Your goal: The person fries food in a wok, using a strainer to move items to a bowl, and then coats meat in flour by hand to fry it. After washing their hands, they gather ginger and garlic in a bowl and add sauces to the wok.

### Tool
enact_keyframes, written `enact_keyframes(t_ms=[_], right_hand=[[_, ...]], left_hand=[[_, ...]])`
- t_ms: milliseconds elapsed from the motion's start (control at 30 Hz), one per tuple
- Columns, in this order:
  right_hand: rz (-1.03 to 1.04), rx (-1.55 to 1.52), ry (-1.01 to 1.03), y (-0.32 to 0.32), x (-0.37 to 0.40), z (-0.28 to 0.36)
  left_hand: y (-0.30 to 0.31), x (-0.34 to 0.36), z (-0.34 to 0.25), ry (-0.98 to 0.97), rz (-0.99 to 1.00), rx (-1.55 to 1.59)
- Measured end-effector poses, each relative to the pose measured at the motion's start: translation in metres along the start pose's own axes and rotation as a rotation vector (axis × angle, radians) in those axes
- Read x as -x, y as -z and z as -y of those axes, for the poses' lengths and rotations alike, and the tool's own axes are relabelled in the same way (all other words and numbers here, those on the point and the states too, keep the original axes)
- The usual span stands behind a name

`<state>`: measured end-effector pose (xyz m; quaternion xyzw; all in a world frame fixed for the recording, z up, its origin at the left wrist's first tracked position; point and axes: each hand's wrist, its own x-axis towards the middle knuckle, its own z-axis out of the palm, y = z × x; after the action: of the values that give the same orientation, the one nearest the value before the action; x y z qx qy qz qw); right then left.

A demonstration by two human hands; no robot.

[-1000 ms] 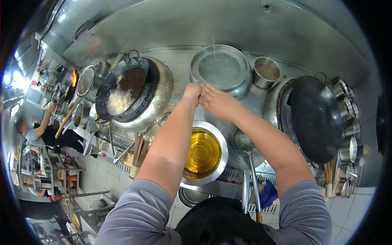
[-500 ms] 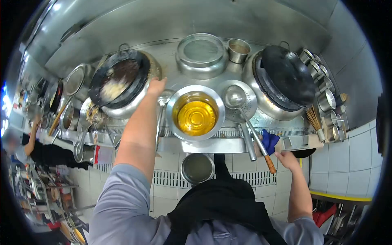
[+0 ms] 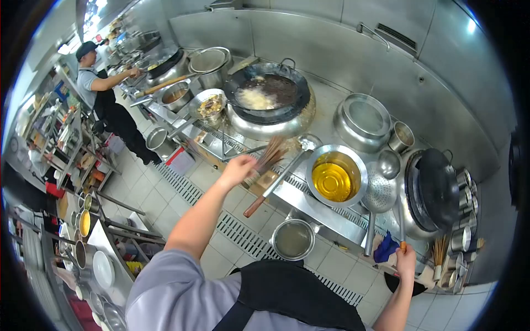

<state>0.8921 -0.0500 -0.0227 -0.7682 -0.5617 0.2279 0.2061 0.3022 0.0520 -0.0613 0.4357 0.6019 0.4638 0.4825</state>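
Observation:
My left hand point(image 3: 239, 170) is closed round a bamboo wok brush point(image 3: 271, 154), its bristles blurred and pointing up towards the stove edge. Beyond it, a wok point(image 3: 290, 91) on the left burner holds dark liquid with pale foam. My right hand point(image 3: 406, 260) grips the wooden end of a ladle point(image 3: 390, 164), whose bowl rests over a perforated strainer point(image 3: 381, 193). A metal pot point(image 3: 358, 165) of yellow oil stands between my hands. Beside that pot lies another ladle point(image 3: 276, 185) with a brown handle, touched by neither hand.
A second wok point(image 3: 439, 187) leans on the right burner. Near my right hand lie a blue cloth point(image 3: 385, 248) and another bamboo brush point(image 3: 440, 251). A lidded pot point(image 3: 364, 118) stands at the back. A bucket point(image 3: 293, 240) sits below the counter; a co-worker point(image 3: 102, 94) cooks farther left.
The view has turned left. My left hand has come away from the left wok's side and now holds the brush. My right hand has moved onto the ladle handle.

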Motion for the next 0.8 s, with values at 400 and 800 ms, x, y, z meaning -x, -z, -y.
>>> enact_keyframes(t_ms=[400, 800], right_hand=[[-0.06, 0.159, 0.593, -0.008, -0.108, 0.185], [0.361, 0.597, 0.641, -0.063, -0.107, 0.444]], left_hand=[[0.173, 0.278, 0.244, 1.237, -0.031, -0.816], [0.342, 0.013, 0.122, 0.008, -0.872, -0.611]])
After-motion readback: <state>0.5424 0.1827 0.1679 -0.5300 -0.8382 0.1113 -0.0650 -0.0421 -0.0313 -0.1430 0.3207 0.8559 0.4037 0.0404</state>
